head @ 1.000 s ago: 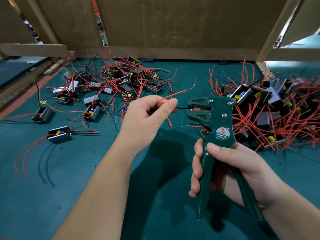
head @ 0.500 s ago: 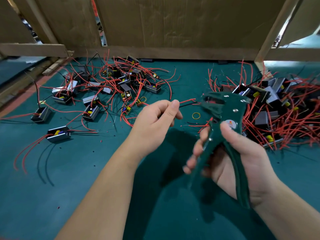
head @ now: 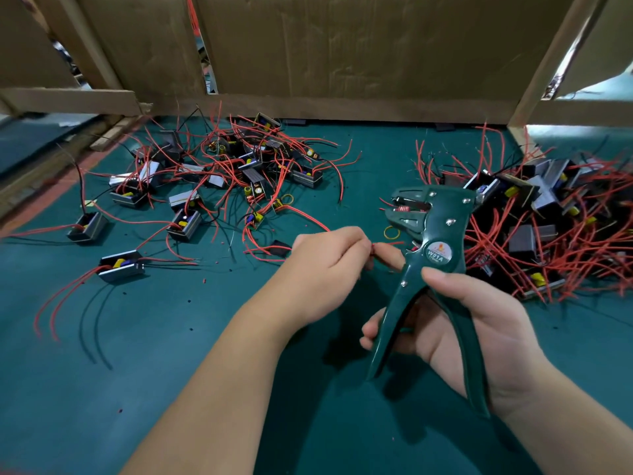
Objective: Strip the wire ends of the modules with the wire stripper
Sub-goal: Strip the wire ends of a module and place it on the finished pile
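My right hand (head: 476, 323) grips the handles of the dark green wire stripper (head: 433, 245), held upright with its jaws pointing left and nothing in them. My left hand (head: 325, 269) is curled just left of the stripper and pinches a red wire (head: 382, 250) at its fingertips. That wire runs left toward a small black module (head: 282, 247) lying on the green mat. A pile of black modules with red wires (head: 534, 217) lies to the right, and another spread of them (head: 239, 166) lies to the back left.
A yellow rubber band (head: 392, 232) lies under the stripper jaws. Single modules (head: 120, 265) lie on the left of the green mat (head: 137, 371). A brown cardboard wall (head: 342, 53) and wooden beams close the back. Small red insulation bits dot the mat.
The black wire left the stripper jaws. My left hand dropped lower and now pinches a red wire. The stripper tilted away, then came back upright with its handles spread wider.
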`<state>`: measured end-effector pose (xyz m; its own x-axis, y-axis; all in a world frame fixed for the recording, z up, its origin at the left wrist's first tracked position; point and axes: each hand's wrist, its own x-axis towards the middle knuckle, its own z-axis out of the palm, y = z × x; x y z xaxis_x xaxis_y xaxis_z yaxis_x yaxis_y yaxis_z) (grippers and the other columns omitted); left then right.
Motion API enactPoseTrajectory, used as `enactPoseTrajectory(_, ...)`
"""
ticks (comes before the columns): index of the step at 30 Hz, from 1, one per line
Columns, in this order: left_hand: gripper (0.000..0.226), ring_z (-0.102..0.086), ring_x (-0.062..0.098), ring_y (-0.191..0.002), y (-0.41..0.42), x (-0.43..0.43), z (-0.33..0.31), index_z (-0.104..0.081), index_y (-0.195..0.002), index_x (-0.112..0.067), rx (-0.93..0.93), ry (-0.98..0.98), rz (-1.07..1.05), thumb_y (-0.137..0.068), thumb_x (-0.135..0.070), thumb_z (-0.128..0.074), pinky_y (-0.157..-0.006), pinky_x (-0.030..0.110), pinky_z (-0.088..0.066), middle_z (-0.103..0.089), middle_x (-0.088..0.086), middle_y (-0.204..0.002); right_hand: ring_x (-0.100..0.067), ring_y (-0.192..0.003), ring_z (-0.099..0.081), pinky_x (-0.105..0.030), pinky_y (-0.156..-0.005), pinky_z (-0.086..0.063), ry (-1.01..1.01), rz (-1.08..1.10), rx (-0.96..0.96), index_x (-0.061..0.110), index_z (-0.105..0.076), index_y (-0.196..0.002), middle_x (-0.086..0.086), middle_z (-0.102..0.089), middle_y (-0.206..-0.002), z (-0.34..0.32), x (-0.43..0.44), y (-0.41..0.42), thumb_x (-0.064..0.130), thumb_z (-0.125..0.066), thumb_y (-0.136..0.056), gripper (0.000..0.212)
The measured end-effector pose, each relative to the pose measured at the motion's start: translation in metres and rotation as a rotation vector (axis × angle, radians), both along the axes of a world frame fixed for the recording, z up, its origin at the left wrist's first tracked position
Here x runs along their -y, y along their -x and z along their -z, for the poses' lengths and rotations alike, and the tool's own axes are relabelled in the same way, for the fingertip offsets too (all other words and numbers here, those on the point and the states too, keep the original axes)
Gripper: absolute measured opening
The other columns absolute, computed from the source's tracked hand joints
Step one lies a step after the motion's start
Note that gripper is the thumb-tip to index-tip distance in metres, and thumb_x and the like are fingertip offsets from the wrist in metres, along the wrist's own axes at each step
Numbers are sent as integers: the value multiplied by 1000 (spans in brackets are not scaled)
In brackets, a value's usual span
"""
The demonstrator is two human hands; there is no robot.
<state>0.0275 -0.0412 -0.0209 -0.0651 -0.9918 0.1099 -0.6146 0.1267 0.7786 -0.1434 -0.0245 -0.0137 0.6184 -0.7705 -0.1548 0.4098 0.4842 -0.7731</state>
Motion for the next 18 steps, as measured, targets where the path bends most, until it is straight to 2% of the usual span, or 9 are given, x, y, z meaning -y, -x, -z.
enactPoseTrajectory(2,29,-55,3,-77,-2,1,0,-61,-78,-23,-19,45,-7,-88,-34,-36,-78,30,-40,-62,-12,-74,-38,-67,-63,-52,-66,-54,24,66,-2,10,-60,-127,-26,-66,-100,0,2,1,26,-65,-62,67)
enactPoseTrajectory(5,31,-52,7,-107,-5,3,0,-64,-108,-22,32,241,-51,-89,-22,-39,-98,38,-38,-59,-11,-105,-38,-66,-64,-53,-67,-55,158,276,-12,11,-59,-124,-20,-62,-78,-3,6,5,21,-65,-61,64)
enactPoseTrajectory(7,37,-48,11,-115,-14,5,-2,-60,-118,-15,31,366,-164,-86,-13,-41,-103,33,-35,-57,-2,-117,-37,-66,-66,-55,-69,-56,296,418,-104,16,-67,-107,-15,-64,-74,-6,9,10,13,-63,-68,40)
enactPoseTrajectory(9,40,-49,16,-112,-29,7,-5,-62,-115,-11,90,470,-340,-80,-4,-43,-99,29,-36,-56,4,-115,-35,-66,-67,-55,-69,-56,391,502,-246,15,-68,-87,-9,-65,-65,-6,13,17,10,-61,-74,15)
enactPoseTrajectory(10,42,-48,16,-109,-37,7,-6,-64,-111,-11,108,503,-444,-77,-1,-42,-97,27,-36,-56,6,-113,-35,-67,-68,-55,-69,-56,410,526,-294,10,-63,-85,-6,-64,-60,-6,15,21,9,-56,-78,10)
enactPoseTrajectory(13,49,-43,9,-102,-59,5,-12,-63,-107,-5,53,622,-740,-69,8,-37,-92,13,-31,-53,10,-107,-37,-68,-68,-54,-65,-58,427,549,-328,8,-56,-94,0,-58,-51,-4,18,25,3,-50,-86,11)
enactPoseTrajectory(14,51,-43,12,-102,-67,3,-13,-62,-108,-3,28,658,-832,-67,11,-35,-91,13,-32,-54,12,-107,-37,-69,-69,-51,-62,-59,447,558,-333,12,-57,-97,2,-57,-50,-5,18,26,5,-52,-85,15)
enactPoseTrajectory(16,55,-48,25,-108,-83,0,-12,-59,-113,-2,15,681,-996,-66,11,-32,-93,23,-34,-57,17,-112,-35,-71,-70,-45,-60,-59,503,593,-353,19,-60,-101,7,-58,-51,-6,17,27,10,-52,-80,24)
enactPoseTrajectory(18,57,-46,31,-116,-100,0,-7,-54,-125,-6,33,514,-1142,-73,8,-36,-97,31,-32,-57,16,-122,-37,-76,-70,-44,-64,-59,555,595,-356,21,-61,-108,12,-58,-51,-6,15,27,11,-50,-79,32)
